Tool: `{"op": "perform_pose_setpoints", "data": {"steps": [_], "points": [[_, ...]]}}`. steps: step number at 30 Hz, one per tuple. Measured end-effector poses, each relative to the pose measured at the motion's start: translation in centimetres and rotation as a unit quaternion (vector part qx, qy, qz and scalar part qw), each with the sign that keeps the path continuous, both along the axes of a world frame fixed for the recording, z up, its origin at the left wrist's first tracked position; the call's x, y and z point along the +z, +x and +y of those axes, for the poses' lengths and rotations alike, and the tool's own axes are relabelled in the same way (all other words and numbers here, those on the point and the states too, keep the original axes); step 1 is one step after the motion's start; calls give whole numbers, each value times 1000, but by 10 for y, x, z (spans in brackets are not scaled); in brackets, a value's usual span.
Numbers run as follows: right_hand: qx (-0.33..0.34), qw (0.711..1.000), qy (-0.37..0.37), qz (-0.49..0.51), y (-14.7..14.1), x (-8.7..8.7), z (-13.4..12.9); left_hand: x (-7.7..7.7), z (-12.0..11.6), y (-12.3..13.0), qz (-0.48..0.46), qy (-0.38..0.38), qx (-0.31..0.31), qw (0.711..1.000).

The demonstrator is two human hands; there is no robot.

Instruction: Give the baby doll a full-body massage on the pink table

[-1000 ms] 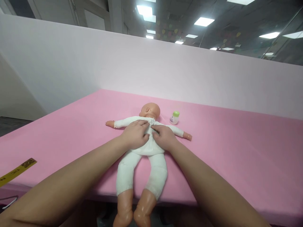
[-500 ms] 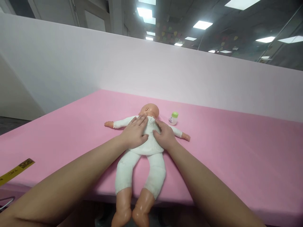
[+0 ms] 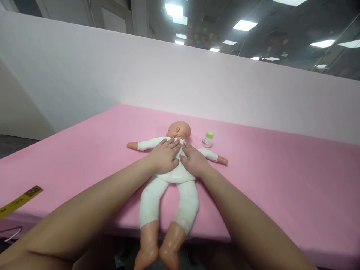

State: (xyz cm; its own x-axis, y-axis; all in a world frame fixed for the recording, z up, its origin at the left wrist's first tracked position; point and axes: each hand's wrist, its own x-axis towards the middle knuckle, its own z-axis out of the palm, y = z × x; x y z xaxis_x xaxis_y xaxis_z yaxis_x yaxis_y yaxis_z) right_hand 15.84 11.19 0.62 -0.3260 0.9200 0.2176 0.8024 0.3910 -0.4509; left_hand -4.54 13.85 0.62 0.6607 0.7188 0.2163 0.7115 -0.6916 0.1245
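A white partition (image 3: 84,75) walls off the back and left of a wide pink surface (image 3: 281,180), which fills most of the view. One doll (image 3: 168,195) lies face down along the middle of it, head toward twelve o'clock with the face turned toward nine o'clock, arms spread to nine and three, and its two bare feet hanging past the near edge at six o'clock. It wears a white one-piece suit.

Both of the person's hands rest flat on the doll's back, side by side and nearly touching. The left hand (image 3: 164,157) covers the shoulder at about eleven o'clock from the waist, the right hand (image 3: 194,160) the one at about one o'clock. Neither grip is closed on anything: the fingers lie extended, pressing the cloth, which probably keeps the doll steady.

One small bottle (image 3: 207,139) with a green cap stands upright at one o'clock from the doll's head, apart from it. One yellow tape strip (image 3: 21,200) lies at eight o'clock, near the edge.
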Motion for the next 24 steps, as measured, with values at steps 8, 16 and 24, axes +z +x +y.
{"op": "perform_pose_setpoints", "data": {"steps": [8,16,24], "points": [[-84,992,72,55,8,0,-7,6,-5,-16,-227,40,101,968],[-94,987,-34,126,17,5,-11,16,8,-46,-164,-103,270,943],[-91,977,-34,190,8,-6,-10,-9,14,-45,-281,-252,260,889]]}}
